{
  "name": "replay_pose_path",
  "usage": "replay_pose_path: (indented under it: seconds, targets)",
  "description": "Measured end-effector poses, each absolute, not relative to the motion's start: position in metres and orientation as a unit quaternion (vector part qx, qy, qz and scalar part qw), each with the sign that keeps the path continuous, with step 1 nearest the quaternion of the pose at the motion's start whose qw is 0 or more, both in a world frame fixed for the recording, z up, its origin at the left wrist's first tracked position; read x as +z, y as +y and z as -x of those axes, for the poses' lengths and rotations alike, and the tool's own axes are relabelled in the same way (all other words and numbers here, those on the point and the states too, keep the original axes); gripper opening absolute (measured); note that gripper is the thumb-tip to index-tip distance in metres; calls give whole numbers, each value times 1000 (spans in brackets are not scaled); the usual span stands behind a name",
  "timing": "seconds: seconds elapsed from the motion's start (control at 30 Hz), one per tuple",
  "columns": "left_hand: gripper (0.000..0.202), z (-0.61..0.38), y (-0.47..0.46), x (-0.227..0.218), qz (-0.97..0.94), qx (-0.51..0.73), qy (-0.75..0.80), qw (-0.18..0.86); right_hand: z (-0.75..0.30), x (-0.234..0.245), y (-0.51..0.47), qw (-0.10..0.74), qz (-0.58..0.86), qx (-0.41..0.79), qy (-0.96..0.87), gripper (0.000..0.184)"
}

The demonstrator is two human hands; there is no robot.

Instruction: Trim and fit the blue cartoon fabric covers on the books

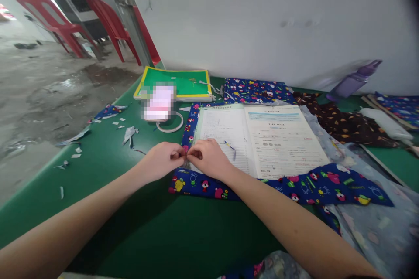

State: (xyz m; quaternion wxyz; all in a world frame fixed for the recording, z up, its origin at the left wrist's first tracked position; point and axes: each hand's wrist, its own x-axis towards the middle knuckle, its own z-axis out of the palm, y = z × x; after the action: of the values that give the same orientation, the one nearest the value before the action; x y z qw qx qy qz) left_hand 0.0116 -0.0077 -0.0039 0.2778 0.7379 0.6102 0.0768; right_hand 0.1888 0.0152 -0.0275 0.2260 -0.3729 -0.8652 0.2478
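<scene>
Pinching what looks like cartoon-print cloth (193,185), left hand (165,159) and right hand (211,157) work the lower-left corner — open workbook (284,135) laid on top, bottom strip (330,185) lying unfolded.

Between the forearms (98,198), a wide lane of green tabletop (147,235) runs up to the blue cloth (203,186), where left hand (163,160) and right hand (209,159) crowd together and plug the way! Beyond, the phone (160,102) and white cable (169,130) (looped, mind you) block, green book (183,82) behind; the wall (245,22) shuts the far side.
</scene>
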Motion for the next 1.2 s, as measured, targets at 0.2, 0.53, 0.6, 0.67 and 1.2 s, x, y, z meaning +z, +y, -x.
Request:
replay_pose_path:
  seconds: [0.2,0.53,0.6,0.67,1.2]
  targets:
    - [18,-12,-8,-4,-735,88,611,281,-188,-26,15,228,378,248,-862,13]
    - [19,-11,-9,-5,-733,99,605,296,-189,-29,17,238,365,254,-864,13]
    - [19,-12,-9,-1,-726,95,608,305,-189,-28,16,245,366,250,-862,12]
    - [18,-13,-9,2,-720,96,612,315,-189,-26,16,248,371,247,-860,10]
    - [18,-11,-7,-2,-703,112,611,346,-189,-23,15,257,371,272,-850,8]
